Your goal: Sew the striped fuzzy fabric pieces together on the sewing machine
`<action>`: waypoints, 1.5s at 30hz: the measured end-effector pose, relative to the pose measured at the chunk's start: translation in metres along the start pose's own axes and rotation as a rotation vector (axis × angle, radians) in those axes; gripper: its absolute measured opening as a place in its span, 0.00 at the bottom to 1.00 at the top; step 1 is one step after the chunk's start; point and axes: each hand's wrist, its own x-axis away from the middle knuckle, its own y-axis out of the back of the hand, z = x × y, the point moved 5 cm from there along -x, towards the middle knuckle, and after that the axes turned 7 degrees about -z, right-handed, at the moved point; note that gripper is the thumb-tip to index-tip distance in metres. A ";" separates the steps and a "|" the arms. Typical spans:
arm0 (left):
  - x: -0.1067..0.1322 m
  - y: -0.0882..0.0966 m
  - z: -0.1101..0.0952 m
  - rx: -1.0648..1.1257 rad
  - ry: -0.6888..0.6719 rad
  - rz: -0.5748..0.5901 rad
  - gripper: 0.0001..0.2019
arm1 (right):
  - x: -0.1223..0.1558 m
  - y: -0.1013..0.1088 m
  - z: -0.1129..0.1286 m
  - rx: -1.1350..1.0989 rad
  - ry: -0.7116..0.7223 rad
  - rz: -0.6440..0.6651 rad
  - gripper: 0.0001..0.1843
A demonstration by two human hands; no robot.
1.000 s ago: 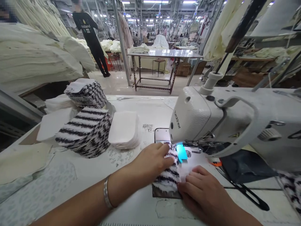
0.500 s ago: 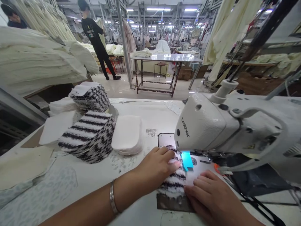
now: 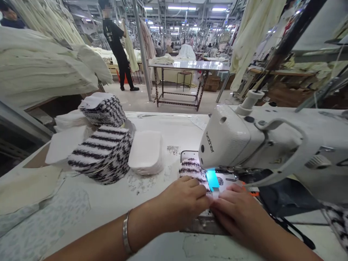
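A small black-and-white striped fleece piece (image 3: 190, 168) lies under the head of a white sewing machine (image 3: 244, 141), beside a lit blue guide (image 3: 212, 179). My left hand (image 3: 185, 201) presses flat on the near end of the piece, fingers together and stretched toward the needle. My right hand (image 3: 235, 214) lies flat beside it, fingertips touching the left hand's fingertips at the fabric's edge. A silver bangle (image 3: 125, 233) is on my left wrist.
Stacks of striped pieces (image 3: 102, 154) (image 3: 104, 108) and white pieces (image 3: 146, 152) sit at the left on the white table (image 3: 81, 203). Cream fabric (image 3: 40, 69) is piled at far left. A person in black (image 3: 119, 50) stands by a metal table (image 3: 187, 65) behind.
The striped piece has fed away from me under the machine head. Both hands have slid forward and closer together, fingertips now touching.
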 end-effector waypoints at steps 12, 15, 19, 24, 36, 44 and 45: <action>0.004 -0.018 0.018 0.134 0.115 -0.075 0.08 | -0.004 -0.005 -0.007 0.039 -0.032 0.009 0.12; 0.003 -0.016 0.023 0.130 0.109 -0.103 0.08 | -0.006 -0.009 -0.012 0.103 -0.078 0.033 0.13; 0.002 -0.017 0.027 0.141 0.111 -0.107 0.08 | -0.007 -0.008 -0.012 0.129 -0.052 -0.036 0.12; -0.003 -0.015 0.030 0.113 0.127 -0.061 0.07 | -0.007 -0.006 -0.012 0.154 -0.025 -0.164 0.11; -0.018 -0.009 0.051 0.065 0.166 -0.140 0.11 | -0.002 -0.006 -0.012 0.106 0.042 -0.322 0.08; -0.016 -0.018 0.052 0.034 0.223 -0.168 0.09 | -0.005 -0.002 -0.009 0.120 0.048 -0.307 0.09; -0.015 -0.018 0.052 0.032 0.226 -0.175 0.09 | -0.005 -0.002 -0.009 0.118 0.056 -0.306 0.09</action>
